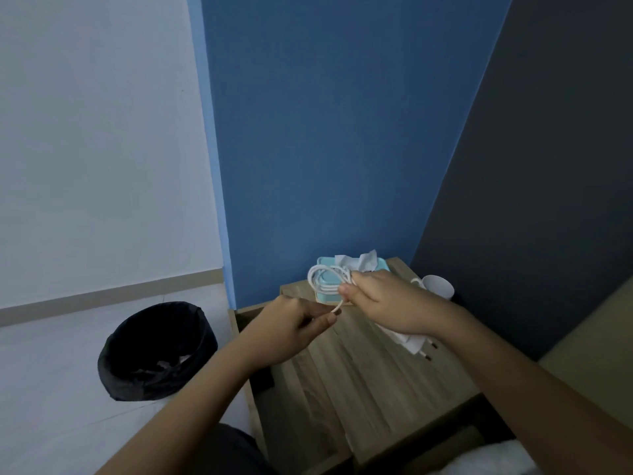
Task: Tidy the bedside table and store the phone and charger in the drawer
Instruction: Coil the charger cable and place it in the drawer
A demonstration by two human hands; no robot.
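Head view: right hand (383, 303) grips coiled charger cable (327, 279) above the bedside table (359, 371); left hand (291, 329) fingers pinch its loose end.

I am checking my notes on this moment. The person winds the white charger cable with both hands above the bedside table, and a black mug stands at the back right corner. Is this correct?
One detail is wrong: the mug is white, not black. The head view shows it at the back right corner of the bedside table, while the left hand and right hand wind the white charger cable above it.
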